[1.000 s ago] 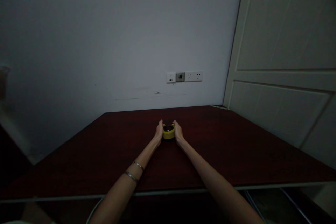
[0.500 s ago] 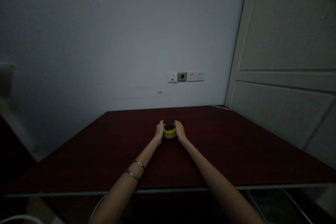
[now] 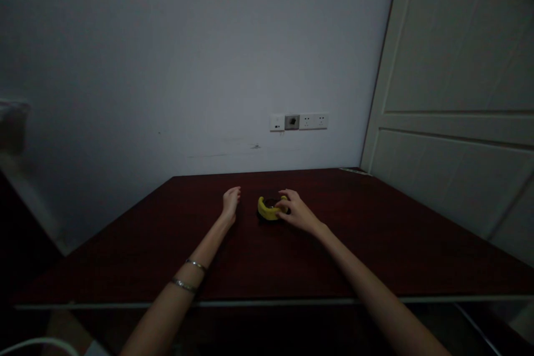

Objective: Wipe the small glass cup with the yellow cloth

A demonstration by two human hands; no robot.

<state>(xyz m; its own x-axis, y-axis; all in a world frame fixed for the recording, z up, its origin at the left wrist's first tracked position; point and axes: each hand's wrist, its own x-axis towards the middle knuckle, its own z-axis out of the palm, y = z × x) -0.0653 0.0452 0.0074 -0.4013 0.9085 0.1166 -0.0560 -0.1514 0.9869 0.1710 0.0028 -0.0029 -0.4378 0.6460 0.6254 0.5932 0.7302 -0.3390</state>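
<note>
A yellow, banana-like curved object lies on the dark red table, bowed around a dark round thing whose kind I cannot make out. My right hand is at its right end, thumb on the near side and fingers over the top, gripping it. To the left, apart from the object, my left hand rests at the table with its fingers curled in and nothing visible in them. Two bracelets circle my left forearm.
A pale wall with a row of sockets stands behind the table. A white panelled door is on the right. A white cable shows below the table's front edge at the lower left.
My left hand has come off the yellow object's left side and moved left, its fingers curling. My right hand has turned from lying flat against the right side to gripping that end.
</note>
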